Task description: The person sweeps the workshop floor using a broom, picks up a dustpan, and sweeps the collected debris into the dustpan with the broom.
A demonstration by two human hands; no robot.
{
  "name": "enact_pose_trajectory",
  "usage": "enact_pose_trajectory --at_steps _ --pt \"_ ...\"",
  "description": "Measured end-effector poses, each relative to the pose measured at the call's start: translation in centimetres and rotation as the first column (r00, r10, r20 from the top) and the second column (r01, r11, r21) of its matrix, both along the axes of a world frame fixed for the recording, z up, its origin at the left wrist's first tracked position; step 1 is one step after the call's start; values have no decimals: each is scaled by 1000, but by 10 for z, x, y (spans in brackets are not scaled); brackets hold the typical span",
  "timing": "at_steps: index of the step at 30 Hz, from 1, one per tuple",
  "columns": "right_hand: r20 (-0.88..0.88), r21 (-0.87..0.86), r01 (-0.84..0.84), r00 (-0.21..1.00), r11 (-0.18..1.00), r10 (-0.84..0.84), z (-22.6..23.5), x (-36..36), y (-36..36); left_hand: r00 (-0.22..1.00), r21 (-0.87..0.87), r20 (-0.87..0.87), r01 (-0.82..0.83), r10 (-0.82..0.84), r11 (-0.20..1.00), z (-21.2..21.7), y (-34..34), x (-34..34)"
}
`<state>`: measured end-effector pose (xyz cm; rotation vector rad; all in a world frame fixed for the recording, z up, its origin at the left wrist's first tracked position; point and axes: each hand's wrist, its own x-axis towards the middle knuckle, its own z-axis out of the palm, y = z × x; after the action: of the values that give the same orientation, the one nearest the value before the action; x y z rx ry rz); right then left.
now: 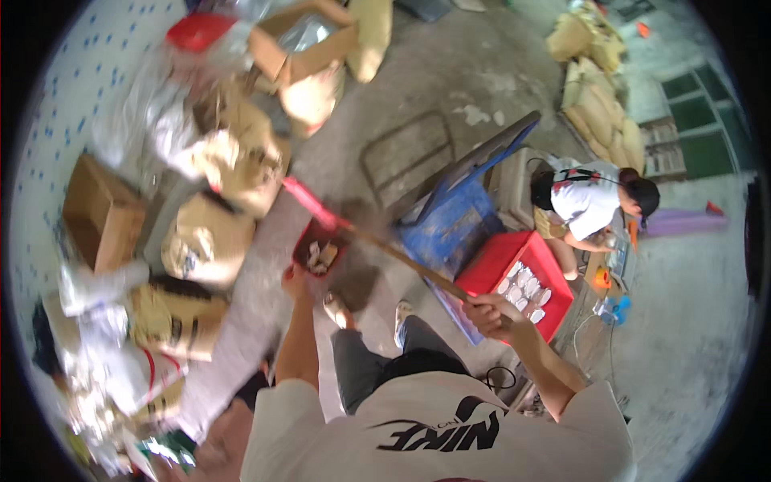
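My left hand (pixel 295 281) is closed at the near left edge of a dark red dustpan (pixel 303 247), which holds several pale scraps. In my right hand (pixel 488 315), the fingers wrap round the wooden handle of a broom (pixel 397 257). The handle slants away to the far left, and its pinkish-red head (pixel 312 202) hangs over the far edge of the dustpan; whether they touch I cannot tell. Just beyond my right hand is a red crate (pixel 491 265) with several white round pieces inside.
A blue plastic pallet (pixel 454 229) and a metal-framed trolley (pixel 405 153) stand ahead. At right, a person in a white shirt (pixel 586 193) bends over a bench. Stuffed brown sacks (pixel 207 241) and an open cardboard box (pixel 104 213) line the left side. More sacks (pixel 598 112) are stacked far right.
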<state>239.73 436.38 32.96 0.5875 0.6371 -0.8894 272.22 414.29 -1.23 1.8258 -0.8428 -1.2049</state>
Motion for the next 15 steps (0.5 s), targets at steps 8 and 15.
enact_pose_trajectory --at_steps 8,15 --pt "-190 -126 266 939 956 -286 74 45 -94 969 102 -164 203 -185 974 45 -156 -74" --pt "-80 -195 631 753 751 -653 36 -30 -219 853 21 -358 413 -379 910 95 -283 -215"
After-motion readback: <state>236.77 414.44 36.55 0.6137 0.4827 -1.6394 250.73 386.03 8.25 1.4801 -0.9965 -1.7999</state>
